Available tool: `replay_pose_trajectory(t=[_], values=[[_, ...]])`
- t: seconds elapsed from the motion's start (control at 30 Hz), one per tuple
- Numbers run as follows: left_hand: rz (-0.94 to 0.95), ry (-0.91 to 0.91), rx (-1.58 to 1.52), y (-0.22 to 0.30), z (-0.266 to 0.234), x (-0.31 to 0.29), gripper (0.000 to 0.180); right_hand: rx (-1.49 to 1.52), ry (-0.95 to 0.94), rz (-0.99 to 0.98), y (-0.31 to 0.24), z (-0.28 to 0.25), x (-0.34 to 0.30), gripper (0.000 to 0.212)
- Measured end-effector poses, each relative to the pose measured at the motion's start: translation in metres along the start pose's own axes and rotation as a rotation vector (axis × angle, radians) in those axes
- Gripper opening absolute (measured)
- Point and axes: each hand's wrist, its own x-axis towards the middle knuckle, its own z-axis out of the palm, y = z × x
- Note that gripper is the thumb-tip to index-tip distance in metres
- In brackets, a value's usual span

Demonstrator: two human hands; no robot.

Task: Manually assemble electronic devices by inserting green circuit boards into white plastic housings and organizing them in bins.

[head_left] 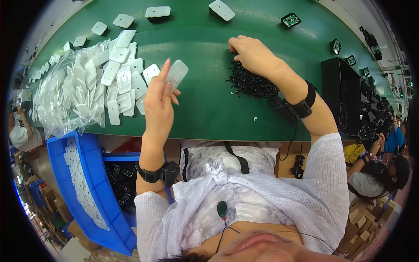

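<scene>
My left hand (159, 98) is closed on a translucent white plastic cover (178, 73), with the index finger stretched out beside it. To its left, many loose white covers (124, 79) are spread on the green table, next to a clear plastic bag (65, 98) full of more of them. My right hand (255, 54) is above the far end of a heap of small black parts (253, 83). Its fingertips are pinched together, and whatever they hold is too small or hidden to make out.
White-topped black housings (158, 14) and small units with exposed green circuit boards (291, 19) stand along the far edge. A black box (340, 94) sits at the right. Below the table's left are blue bins (102, 205). Other people (377, 174) are at both sides.
</scene>
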Motion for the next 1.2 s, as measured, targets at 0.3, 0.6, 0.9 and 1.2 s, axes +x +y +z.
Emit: replay_pose_trajectory(t=[0.3, 0.6, 0.9, 1.2], values=[[-0.121, 0.026, -0.112, 0.008, 0.016, -0.028, 0.023, -0.109, 0.113, 0.003, -0.008, 0.003, -0.01, 0.022], [-0.248, -0.039, -0.281, 0.007, 0.032, -0.013, 0.015, 0.89, 0.184, 0.185, -0.023, -0.023, -0.015, 0.014], [0.04, 0.069, -0.079, 0.035, 0.07, 0.024, 0.013, 1.563, 0.294, 0.34, -0.067, -0.019, -0.035, 0.015], [-0.138, -0.191, -0.199, 0.058, 0.047, 0.036, 0.01, 0.572, 0.463, -0.059, -0.054, -0.037, -0.037, 0.013]])
